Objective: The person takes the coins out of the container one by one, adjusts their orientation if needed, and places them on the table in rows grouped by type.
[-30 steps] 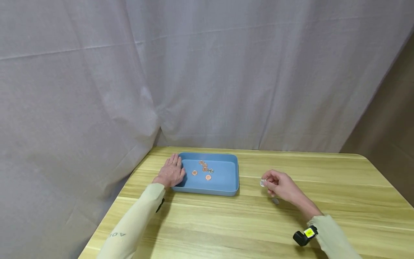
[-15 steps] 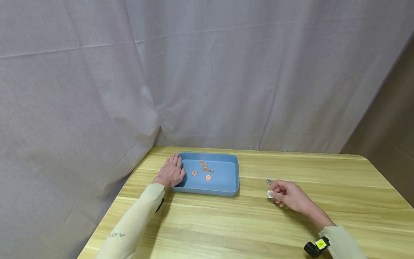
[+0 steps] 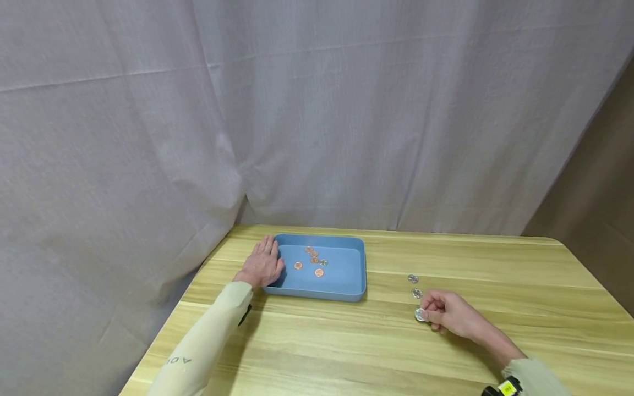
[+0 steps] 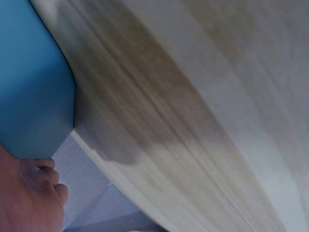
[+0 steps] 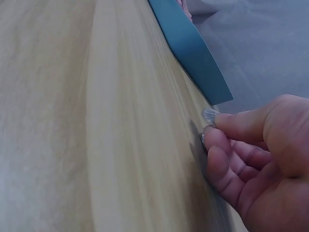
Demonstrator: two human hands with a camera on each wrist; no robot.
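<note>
While the right hand (image 3: 448,316) sits low on the wooden table (image 3: 520,286), its thumb and forefinger are pinched together on a silver coin (image 3: 420,314), right at the tabletop; the wrist view shows the coin (image 5: 210,115) caught at the fingertips (image 5: 227,121), with the other fingers curled under. Just beyond it, two more silver coins lie flat on the wood in a little line running away from the hand, one close (image 3: 417,293) and one a bit further (image 3: 413,279), neither touched by anything. Off to the left of those, well apart from the pinching hand, there's a shallow blue tray (image 3: 354,286) with a handful of copper coins (image 3: 312,261) scattered in the far half, plus one silvery one (image 3: 323,262) among them. The left hand (image 3: 262,264) rests against the tray's left end, fingers straight and relaxed, flat on the rim, not gripping it. Both arms are in pale beige sleeves (image 3: 208,341). Behind the table hangs a grey curtain (image 3: 317,110), wrapping round the left side too
</note>
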